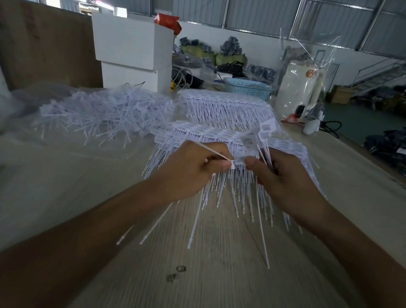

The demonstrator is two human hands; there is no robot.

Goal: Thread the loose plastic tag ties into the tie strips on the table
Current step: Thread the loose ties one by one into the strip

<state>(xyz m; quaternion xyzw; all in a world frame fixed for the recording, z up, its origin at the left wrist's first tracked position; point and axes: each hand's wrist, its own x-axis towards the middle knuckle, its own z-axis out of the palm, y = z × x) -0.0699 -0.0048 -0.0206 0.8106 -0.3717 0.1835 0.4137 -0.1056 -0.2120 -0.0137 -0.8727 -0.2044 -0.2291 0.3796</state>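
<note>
Warehouse walls and stacked goods stand behind the wooden worktop (212, 243), seen from the head camera. Loose tag ties (100, 114) lie heaped toward the far left corner, and finished tie strips (227, 106) toward the far edge. The left hand (190, 170) pinches one tie (216, 152) in a closed grip. The right hand (280, 178) grips the working strip (241, 159) near the middle, with several ties besides (I judge). To thread well, keep the strip steady and align the tip with the hole.

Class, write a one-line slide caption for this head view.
Both hands, left and right, pinch tag ties above tie strips.
</note>
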